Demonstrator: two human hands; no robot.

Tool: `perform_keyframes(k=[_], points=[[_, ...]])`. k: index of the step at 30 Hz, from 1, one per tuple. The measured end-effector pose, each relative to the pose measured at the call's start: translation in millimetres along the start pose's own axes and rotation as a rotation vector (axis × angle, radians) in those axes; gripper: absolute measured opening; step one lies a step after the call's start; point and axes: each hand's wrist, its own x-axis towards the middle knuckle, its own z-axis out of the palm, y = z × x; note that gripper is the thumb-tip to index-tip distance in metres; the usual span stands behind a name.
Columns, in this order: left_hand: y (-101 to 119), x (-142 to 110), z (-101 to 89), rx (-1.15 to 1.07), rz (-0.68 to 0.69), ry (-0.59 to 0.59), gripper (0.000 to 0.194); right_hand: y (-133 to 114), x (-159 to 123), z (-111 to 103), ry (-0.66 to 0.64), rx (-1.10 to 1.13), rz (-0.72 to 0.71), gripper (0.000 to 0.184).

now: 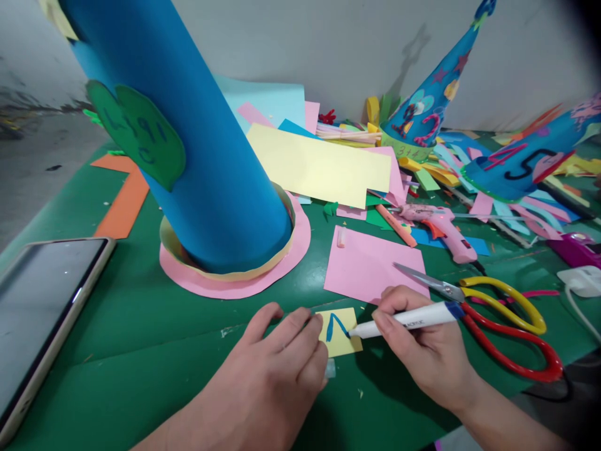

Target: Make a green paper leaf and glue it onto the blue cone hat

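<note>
A small yellow paper piece [342, 327] lies on the green table cover [141, 338] near the front edge, with a blue stroke drawn on it. My left hand [277, 369] rests flat on its left edge, fingers stretched out, pinning it down. My right hand [422, 351] is closed round a white marker with a blue band [408, 318]; the marker's tip touches the blue stroke on the yellow piece.
A tall blue paper cone [188, 144] with a green label stands on a pink ring at centre left. Red-and-yellow scissors [498, 319], a pink glue gun [441, 228], a pink sheet [370, 263], a phone [37, 313] and two decorated cones amid paper scraps surround me.
</note>
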Motion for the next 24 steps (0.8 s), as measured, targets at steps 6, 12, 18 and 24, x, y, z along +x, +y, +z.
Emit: perform_keyframes(k=[6,12,18,24], points=[[1.7,0.0,-0.2,-0.022,-0.015,0.02,0.016,-2.0,0.9,0.9,-0.004,-0.033,0.039,0.012],[3.9,-0.5,0.3,-0.026,-0.063,0.001,0.014,-1.7,2.4,-1.0,0.052,-0.048,-0.022,0.006],[-2.1,2.6,-1.7,-0.044,0.005,0.046,0.016,-3.8,1.3,-1.1,0.044,-0.005,-0.02,0.006],[-4.2,6.1,-7.7,-0.116,-0.01,0.042,0.021,-5.0,-0.1,0.1,-0.099,0.007,0.035,0.004]])
